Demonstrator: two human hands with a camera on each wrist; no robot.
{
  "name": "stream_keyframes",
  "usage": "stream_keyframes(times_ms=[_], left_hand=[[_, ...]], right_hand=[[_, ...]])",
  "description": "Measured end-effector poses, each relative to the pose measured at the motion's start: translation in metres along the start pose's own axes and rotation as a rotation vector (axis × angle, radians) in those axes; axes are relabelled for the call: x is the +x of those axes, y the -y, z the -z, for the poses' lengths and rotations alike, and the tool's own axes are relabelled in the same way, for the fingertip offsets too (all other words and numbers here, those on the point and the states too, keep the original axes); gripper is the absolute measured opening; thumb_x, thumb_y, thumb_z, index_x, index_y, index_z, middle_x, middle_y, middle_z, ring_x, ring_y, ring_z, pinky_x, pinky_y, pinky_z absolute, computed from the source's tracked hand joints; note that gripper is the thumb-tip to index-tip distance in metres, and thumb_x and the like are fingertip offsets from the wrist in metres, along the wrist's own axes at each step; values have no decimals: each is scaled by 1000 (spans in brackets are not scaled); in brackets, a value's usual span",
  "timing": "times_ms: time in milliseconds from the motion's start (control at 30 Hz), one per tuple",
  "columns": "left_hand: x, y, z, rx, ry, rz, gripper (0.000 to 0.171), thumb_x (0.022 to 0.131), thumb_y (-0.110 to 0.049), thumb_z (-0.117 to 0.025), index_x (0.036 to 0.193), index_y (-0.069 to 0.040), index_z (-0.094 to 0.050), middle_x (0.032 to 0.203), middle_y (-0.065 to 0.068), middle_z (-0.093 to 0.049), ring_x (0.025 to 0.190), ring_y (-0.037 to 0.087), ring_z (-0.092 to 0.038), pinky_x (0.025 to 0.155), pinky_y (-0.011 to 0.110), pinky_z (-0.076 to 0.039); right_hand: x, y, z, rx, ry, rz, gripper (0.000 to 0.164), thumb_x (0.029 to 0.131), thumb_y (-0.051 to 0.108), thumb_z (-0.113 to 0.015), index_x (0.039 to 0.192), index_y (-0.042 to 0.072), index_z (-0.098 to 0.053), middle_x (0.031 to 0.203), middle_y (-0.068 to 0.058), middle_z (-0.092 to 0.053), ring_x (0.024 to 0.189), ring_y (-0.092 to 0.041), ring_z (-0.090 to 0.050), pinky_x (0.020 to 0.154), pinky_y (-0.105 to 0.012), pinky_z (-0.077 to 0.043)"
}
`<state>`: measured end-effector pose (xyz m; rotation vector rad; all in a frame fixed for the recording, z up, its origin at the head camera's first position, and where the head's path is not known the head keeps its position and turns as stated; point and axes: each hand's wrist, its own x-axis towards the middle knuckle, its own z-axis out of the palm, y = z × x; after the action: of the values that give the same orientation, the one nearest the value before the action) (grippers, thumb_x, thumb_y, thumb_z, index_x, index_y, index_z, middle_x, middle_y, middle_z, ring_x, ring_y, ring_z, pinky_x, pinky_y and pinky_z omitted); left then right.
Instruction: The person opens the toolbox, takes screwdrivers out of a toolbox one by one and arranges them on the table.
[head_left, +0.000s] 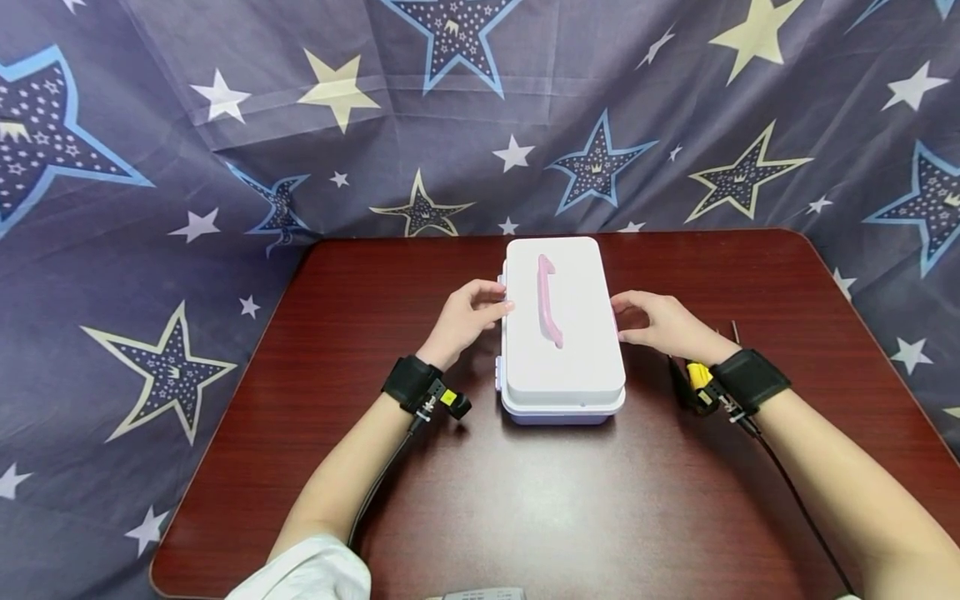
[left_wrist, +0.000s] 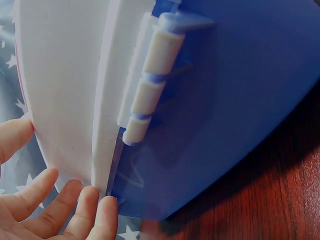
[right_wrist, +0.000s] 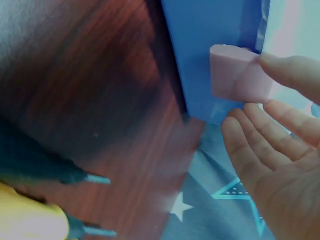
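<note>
A box with a white lid (head_left: pixel 585 358) and blue-violet base (left_wrist: pixel 215 115) sits on the table, its pink carry handle (head_left: pixel 549 304) on top. My left hand (head_left: pixel 463 321) touches the long left side, thumb at the lid's edge and fingertips along the rim; white-and-blue hinges (left_wrist: pixel 150 85) show beside it. On the opposite side my right hand (head_left: pixel 663 323) pinches a pink latch (right_wrist: pixel 237 75) between thumb and index finger. Its other fingers extend loosely below the latch. The lid is down on the base.
Beside the right wrist lie a yellow-handled tool (right_wrist: pixel 35 217) and a black one (right_wrist: pixel 40 157), each with a thin metal tip. A grey device (head_left: pixel 483 594) is partly visible at the table's (head_left: pixel 405 500) near edge. A star-patterned cloth (head_left: pixel 465 158) hangs behind.
</note>
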<state>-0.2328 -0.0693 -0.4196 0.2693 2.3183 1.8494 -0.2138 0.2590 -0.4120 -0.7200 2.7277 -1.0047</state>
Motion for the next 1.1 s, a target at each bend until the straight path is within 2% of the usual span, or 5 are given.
stream_keyframes(times_ms=[233, 400, 833, 1000, 1100], left_hand=[[-2, -2, 2, -27, 12, 17, 40, 86, -22, -71, 120, -8, -58, 118, 9, -60, 100, 21, -62, 88, 48, -52], [-4, -2, 4, -60, 23, 29, 40, 86, -19, -71, 120, -5, -57, 117, 13, -60, 100, 23, -64, 87, 45, -53], [-4, -1, 2, -28, 27, 31, 40, 87, -26, -70, 119, -5, -57, 115, 12, -61, 99, 22, -64, 87, 46, -53], [-14, 0, -2, 17, 22, 5, 43, 91, -32, -65, 124, -7, -55, 121, 9, -59, 102, 21, -61, 88, 45, -53], [-27, -2, -5, 93, 10, -46, 44, 93, -34, -61, 128, -9, -54, 123, 8, -59, 103, 21, -61, 88, 42, -53]], right_hand=[[-1, -9, -9, 329, -7, -61, 50, 84, 11, -72, 130, 4, -51, 123, -16, -58, 109, -32, -60, 83, -27, -54], [1, -10, -18, 454, -24, -93, 50, 84, 9, -71, 129, 0, -50, 124, -20, -57, 109, -31, -59, 80, -21, -53], [2, -10, -18, 507, -15, -80, 48, 85, 1, -68, 127, -4, -46, 123, -23, -53, 102, -20, -63, 80, -22, -54], [3, -11, -11, 501, 34, -83, 46, 86, 2, -67, 127, -4, -46, 122, -23, -54, 102, -18, -62, 83, -22, -53], [8, -9, -3, 501, 59, -133, 40, 89, 4, -62, 126, -3, -48, 122, -22, -55, 103, -21, -60, 85, -26, -53]])
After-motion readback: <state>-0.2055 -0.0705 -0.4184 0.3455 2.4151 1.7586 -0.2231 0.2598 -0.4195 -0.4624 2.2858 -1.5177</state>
